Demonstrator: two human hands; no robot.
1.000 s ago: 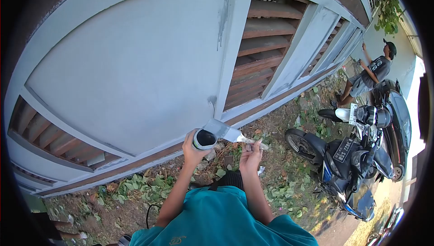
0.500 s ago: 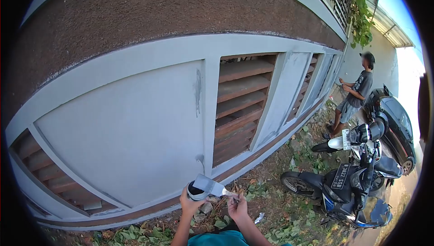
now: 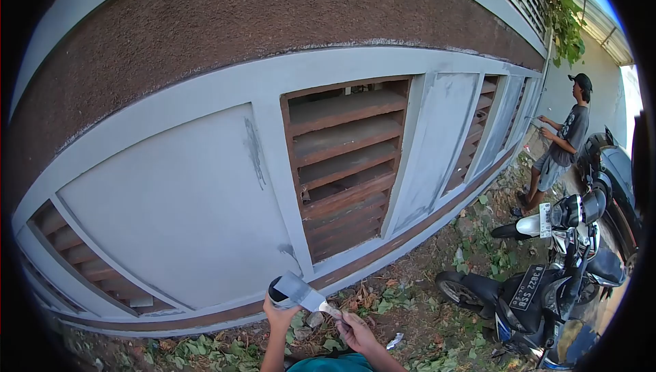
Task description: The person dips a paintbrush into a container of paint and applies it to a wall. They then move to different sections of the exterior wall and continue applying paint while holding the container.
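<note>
My left hand (image 3: 280, 314) is wrapped round a small open container (image 3: 275, 293) with dark contents. A wide putty knife (image 3: 301, 293) lies over the container's mouth, its flat blade coated with grey paste. Its handle is gripped in my right hand (image 3: 357, 332). Just beyond both hands stands the wall panel (image 3: 171, 201), pale grey with darker smeared patches near its right edge and lower right corner. What is inside the container is partly hidden by the blade.
Brown louvred slats (image 3: 348, 160) fill an opening right of the panel. Leaves and debris cover the ground (image 3: 424, 304). Two motorcycles (image 3: 526, 290) and a dark car (image 3: 615, 174) are at the right. A person (image 3: 570, 133) in a cap stands by the wall farther along.
The view has shifted, so the wall and motorcycles sit differently in frame. My left hand and the container appear slightly farther left, with the knife still over it.
</note>
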